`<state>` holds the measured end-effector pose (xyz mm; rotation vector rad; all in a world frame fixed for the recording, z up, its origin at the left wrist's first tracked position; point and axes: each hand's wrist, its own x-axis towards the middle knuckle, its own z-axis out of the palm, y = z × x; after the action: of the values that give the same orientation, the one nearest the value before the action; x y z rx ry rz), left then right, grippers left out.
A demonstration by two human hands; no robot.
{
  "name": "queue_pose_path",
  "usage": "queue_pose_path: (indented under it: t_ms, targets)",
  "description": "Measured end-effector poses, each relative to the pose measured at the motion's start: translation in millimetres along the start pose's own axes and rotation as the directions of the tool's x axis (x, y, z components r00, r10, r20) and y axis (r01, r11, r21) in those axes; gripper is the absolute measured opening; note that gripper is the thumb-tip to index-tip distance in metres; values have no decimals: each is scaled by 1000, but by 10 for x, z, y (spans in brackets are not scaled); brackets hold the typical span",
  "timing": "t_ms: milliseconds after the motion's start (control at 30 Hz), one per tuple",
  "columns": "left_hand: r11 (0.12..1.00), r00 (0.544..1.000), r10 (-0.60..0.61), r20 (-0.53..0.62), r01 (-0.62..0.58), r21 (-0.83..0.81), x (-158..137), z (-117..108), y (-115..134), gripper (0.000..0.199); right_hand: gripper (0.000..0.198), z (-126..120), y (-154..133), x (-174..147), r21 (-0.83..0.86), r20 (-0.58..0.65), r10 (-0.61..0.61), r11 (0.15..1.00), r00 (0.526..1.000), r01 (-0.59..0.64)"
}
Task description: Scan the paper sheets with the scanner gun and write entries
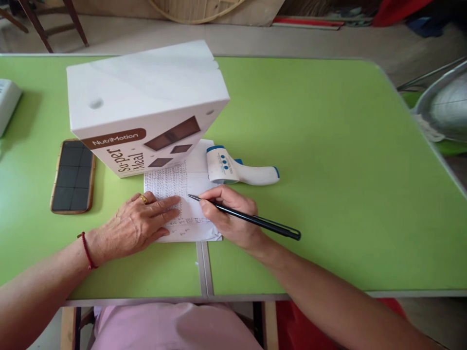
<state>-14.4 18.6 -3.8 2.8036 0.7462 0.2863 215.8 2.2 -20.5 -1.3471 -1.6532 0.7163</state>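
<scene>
A sheet of paper (197, 214) with rows of small handwriting lies on the green table in front of me. My right hand (233, 214) pinches a black pen (260, 221), its tip at or just over the paper. Flat on the paper's left part rests my left hand (136, 223), fingers stretched out, with a ring and a red wrist cord. A white and blue infrared thermometer (241, 170) lies on its side at the paper's upper right, just beyond my right hand. Behind the paper stands a white NutriMotion box (146, 92), hiding part of the sheet's far edge.
A smartphone (72, 176) in a brown-edged case lies left of the box. Part of a white object (8, 104) shows at the far left. The green table (328, 170) has a metal seam (204, 272) at its front. A wooden stool (54, 24) stands beyond.
</scene>
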Motion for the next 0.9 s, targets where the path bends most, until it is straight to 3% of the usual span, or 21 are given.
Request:
queue_pose_path:
  t_ms: [267, 700, 767, 833, 867, 900]
  targets:
    - [1000, 1000, 11, -23, -11, -6, 3, 3, -7, 30, 6, 3, 3, 2, -29, 18, 38, 999, 999, -37]
    - [1000, 999, 23, -48, -23, 2, 9, -1, -5, 26, 5, -2, 31, -11, -2, 14, -18, 1000, 1000, 18]
    - [998, 992, 59, -113, -61, -14, 7, -20, -18, 25, 6, -20, 15, -15, -9, -10, -39, 999, 999, 39]
    - [998, 960, 37, -279, -52, -47, -6, -54, -54, 21, 4, -52, 5, -10, -39, -25, -102, 994, 995, 101]
    - [998, 916, -11, -402, -16, -64, -15, -74, -80, 20, 4, -71, 6, -2, -60, -19, -159, 986, 987, 158]
    - [996, 843, -77, -533, 38, -84, -24, -94, -111, 21, 6, -91, 13, 8, -79, -1, -226, 971, 974, 226]
